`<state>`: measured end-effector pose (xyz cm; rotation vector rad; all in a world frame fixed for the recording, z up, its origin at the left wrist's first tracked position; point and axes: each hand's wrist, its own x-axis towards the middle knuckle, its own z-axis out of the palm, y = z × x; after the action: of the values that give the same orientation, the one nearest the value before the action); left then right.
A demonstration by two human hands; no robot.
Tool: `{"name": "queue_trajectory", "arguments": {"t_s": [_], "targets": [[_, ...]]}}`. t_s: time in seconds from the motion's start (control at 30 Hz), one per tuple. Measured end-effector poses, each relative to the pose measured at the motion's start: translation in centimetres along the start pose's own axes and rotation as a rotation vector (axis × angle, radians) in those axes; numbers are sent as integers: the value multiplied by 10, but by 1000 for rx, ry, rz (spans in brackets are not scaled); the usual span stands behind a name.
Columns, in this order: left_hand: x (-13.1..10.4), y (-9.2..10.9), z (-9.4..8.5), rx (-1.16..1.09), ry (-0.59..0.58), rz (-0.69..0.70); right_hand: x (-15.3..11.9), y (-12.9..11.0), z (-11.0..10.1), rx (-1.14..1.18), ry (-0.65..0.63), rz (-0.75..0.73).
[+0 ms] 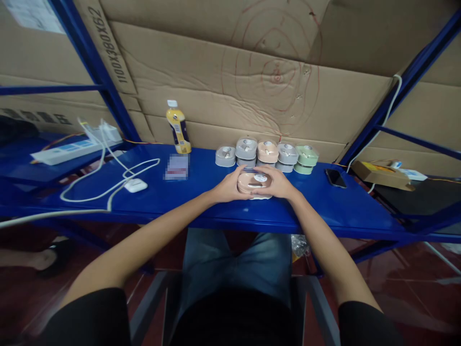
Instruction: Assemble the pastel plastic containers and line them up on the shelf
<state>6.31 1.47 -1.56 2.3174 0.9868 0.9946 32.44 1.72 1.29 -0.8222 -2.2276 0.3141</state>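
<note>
Between my two hands is a pinkish-beige lidded box with a clear, shiny top and a round white sticker, near the front edge of the blue table. My left hand wraps its left side, thumb at the front and fingers behind. My right hand grips the right side in the same way. Something white shows under the box's front edge. Just behind, similar boxes stand in a row, some stacked: a single grey box, grey ones, a peach one, more grey and green ones.
A yellow drink bottle stands at the back left, with a blurred-out packet before it. White cables and a white earbud case lie left. A phone rests right, near an open carton. Cardboard walls the back.
</note>
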Motion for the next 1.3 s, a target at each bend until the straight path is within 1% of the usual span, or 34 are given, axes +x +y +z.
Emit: {"name": "queue_trajectory", "arguments": {"t_s": [0.2, 0.43, 0.67, 0.73, 0.77, 0.8, 0.83, 0.87, 0.93, 1.0, 1.03, 1.07, 1.1, 1.13, 1.2, 1.3], "targets": [[2, -7, 1, -30, 5, 13, -1, 5, 5, -28, -34, 16], [1, -8, 3, -31, -7, -38, -3, 3, 6, -1, -29, 47], [3, -13, 5, 18, -23, 46, -3, 6, 11, 45, -71, 76], [2, -11, 3, 29, -2, 74, -2, 7, 11, 66, -65, 77], [0, -10, 0, 32, 20, 78, -2, 8, 10, 76, -41, 83], [-1, -8, -4, 34, 51, 71, -2, 9, 7, 82, 10, 97], [-1, -6, -8, 39, 101, 50, -2, 11, 2, 75, 95, 121], [-1, -5, -14, 49, 178, 16, -2, 15, -5, 49, 216, 157], [6, -5, -27, 92, 392, -87, -4, 29, -24, -64, 528, 268], [22, -11, -40, 145, 621, -228, -7, 50, -47, -226, 838, 434], [32, -15, -46, 162, 701, -309, -9, 63, -58, -285, 947, 533], [44, -20, -50, 165, 747, -389, -12, 77, -68, -320, 1016, 623], [56, -24, -54, 162, 767, -459, -15, 92, -77, -330, 1064, 698], [68, -29, -56, 161, 773, -515, -18, 106, -84, -311, 1074, 750], [86, -36, -55, 183, 774, -601, -24, 130, -93, -206, 1031, 811], [99, -41, -47, 228, 720, -678, -28, 157, -97, 10, 959, 855]]}}
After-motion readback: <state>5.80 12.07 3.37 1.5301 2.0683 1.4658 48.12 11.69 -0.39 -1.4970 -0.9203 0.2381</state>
